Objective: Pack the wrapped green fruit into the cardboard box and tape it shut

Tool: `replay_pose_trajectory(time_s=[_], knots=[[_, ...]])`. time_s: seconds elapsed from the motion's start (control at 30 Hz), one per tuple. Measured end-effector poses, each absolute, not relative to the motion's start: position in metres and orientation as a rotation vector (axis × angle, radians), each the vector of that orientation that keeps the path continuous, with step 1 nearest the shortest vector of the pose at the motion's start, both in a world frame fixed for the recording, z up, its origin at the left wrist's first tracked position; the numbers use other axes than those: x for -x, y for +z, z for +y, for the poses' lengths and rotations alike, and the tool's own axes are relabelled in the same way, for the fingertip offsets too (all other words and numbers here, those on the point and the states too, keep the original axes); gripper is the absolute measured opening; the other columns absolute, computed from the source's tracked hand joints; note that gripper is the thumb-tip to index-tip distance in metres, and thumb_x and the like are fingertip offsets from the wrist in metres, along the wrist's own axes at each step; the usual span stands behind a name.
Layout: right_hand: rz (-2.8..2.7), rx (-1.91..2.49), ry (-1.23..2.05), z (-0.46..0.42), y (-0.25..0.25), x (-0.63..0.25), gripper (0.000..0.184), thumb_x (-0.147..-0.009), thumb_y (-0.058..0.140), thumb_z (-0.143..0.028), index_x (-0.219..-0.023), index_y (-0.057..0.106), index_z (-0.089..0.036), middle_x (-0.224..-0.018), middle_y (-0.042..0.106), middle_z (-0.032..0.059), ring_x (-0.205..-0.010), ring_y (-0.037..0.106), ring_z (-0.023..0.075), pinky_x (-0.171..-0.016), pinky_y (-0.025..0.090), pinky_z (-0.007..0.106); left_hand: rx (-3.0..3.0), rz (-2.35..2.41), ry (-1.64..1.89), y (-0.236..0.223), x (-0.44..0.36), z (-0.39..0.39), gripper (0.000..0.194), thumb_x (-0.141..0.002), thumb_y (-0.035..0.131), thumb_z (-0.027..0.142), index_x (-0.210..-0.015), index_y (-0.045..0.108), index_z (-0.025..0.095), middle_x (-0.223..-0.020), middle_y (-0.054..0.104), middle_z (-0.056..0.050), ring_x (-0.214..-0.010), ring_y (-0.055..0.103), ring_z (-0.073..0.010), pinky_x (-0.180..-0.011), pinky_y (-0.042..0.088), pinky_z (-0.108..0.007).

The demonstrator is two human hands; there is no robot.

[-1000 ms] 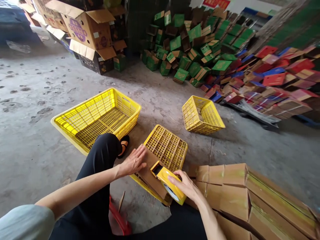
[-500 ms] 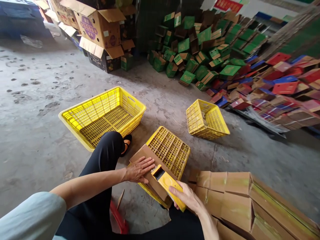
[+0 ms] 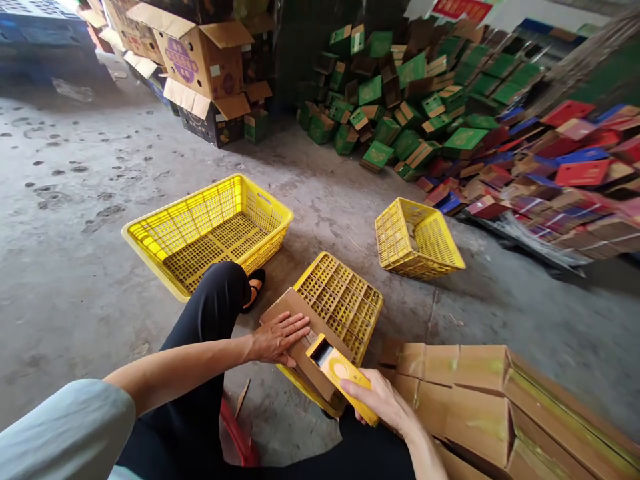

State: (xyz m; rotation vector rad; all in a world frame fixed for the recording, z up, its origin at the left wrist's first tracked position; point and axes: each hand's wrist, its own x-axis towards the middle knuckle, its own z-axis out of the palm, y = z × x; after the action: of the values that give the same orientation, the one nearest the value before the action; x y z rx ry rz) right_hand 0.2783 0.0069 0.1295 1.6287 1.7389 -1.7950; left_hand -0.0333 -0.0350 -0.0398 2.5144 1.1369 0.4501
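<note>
My right hand [image 3: 375,397] grips a yellow tape dispenser [image 3: 343,373], its head tilted down onto a flat piece of brown cardboard [image 3: 320,330]. The cardboard lies on an upturned yellow plastic crate [image 3: 345,297] between my knees. My left hand [image 3: 283,338] is spread flat on the cardboard, fingers stretched out and pointing at the dispenser's head. A short shiny strip of tape [image 3: 309,337] shows between the left fingertips and the dispenser. Part of the cardboard is hidden under my left hand and the dispenser.
Several brown cartons [image 3: 465,393] are stacked at my right. An open yellow crate [image 3: 210,233] stands at front left, a smaller one [image 3: 417,240] farther right. Behind are open boxes [image 3: 200,67] and heaped green cartons [image 3: 380,127]. A red object [image 3: 237,430] lies below.
My left hand has moved from the cardboard's far edge closer to the dispenser and lies flat. The dispenser has shifted slightly right and turned, with a tape strip now showing. The view has swung left.
</note>
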Motion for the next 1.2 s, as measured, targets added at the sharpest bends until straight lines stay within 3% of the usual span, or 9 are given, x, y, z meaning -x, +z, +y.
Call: replay_pose_trajectory(time_s=[0.23, 0.53, 1.03, 1.2], knots=[[1.751, -1.629, -1.829, 0.003, 0.123, -0.284, 0.046, -0.080, 0.075, -0.061, -0.091, 0.065, -0.017, -0.060, 0.068, 0.0000, -0.053, 0.069, 0.0194, -0.051, 0.056, 0.027, -2.489, 1.105, 0.473, -0.028, 0.019, -0.046, 0.106, -0.098, 0.046, 0.080, -0.173, 0.004, 0.017, -0.175, 0.019, -0.019, -0.163, 0.018, -0.0369, -0.131, 0.013, -0.054], [1.748, -1.665, -1.844, 0.000, 0.118, -0.282, 0.044, -0.081, 0.074, -0.062, -0.088, 0.063, -0.020, -0.063, 0.071, 0.0030, -0.056, 0.073, 0.0220, -0.050, 0.057, 0.027, -2.471, 1.003, 0.415, -0.024, 0.012, -0.042, 0.106, -0.100, 0.041, 0.079, -0.172, -0.004, 0.015, -0.175, 0.018, -0.019, -0.162, 0.021, -0.0354, -0.131, 0.018, -0.053], [1.836, -1.641, -1.883, -0.002, 0.111, -0.294, 0.045, -0.087, 0.067, -0.063, -0.087, 0.065, -0.018, -0.058, 0.070, 0.0029, -0.051, 0.069, 0.0201, -0.047, 0.053, 0.026, -2.545, 1.052, 0.326, -0.027, 0.011, -0.040, 0.107, -0.099, 0.045, 0.077, -0.172, -0.002, 0.015, -0.176, 0.016, -0.017, -0.163, 0.017, -0.0342, -0.131, 0.017, -0.051], [1.768, -1.650, -1.932, -0.003, 0.109, -0.297, 0.043, -0.082, 0.073, -0.060, -0.087, 0.065, -0.018, -0.057, 0.070, 0.0006, -0.051, 0.068, 0.0195, -0.049, 0.054, 0.026, -2.544, 1.045, 0.332, -0.027, 0.010, -0.040, 0.109, -0.098, 0.048, 0.078, -0.172, -0.002, 0.016, -0.174, 0.020, -0.020, -0.162, 0.021, -0.0368, -0.130, 0.020, -0.053]])
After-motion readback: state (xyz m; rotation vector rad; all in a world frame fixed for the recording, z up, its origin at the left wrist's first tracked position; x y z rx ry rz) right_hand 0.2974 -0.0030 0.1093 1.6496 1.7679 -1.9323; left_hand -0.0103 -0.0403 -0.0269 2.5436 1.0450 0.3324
